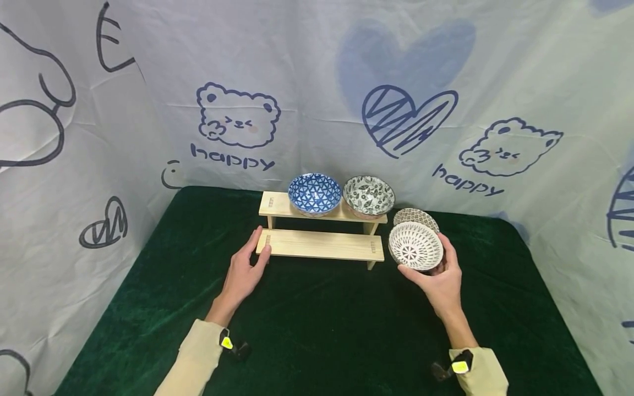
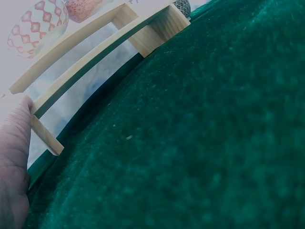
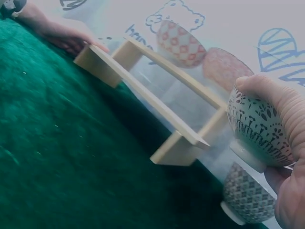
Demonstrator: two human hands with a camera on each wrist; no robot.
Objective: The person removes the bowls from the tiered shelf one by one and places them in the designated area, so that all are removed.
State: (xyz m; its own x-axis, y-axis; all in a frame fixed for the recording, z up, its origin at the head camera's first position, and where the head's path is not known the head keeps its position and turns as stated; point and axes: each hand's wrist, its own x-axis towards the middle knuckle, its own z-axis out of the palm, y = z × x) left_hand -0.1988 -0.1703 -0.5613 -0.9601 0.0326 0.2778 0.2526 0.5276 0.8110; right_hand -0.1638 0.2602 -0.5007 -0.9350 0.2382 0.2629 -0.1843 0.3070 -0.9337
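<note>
Right grip (image 1: 441,279) on white bowl (image 1: 415,246); blue bowl (image 1: 315,193) on wooden stand (image 1: 275,204)

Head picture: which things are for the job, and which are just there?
For the job:
- right hand, holding the white bowl
- left hand, holding the left end of the wooden stand
- blue bowl and leafy bowl on its upper shelf
- brown-patterned bowl behind the white one

Just there:
- green cloth
- bear-and-heart backdrop
</note>
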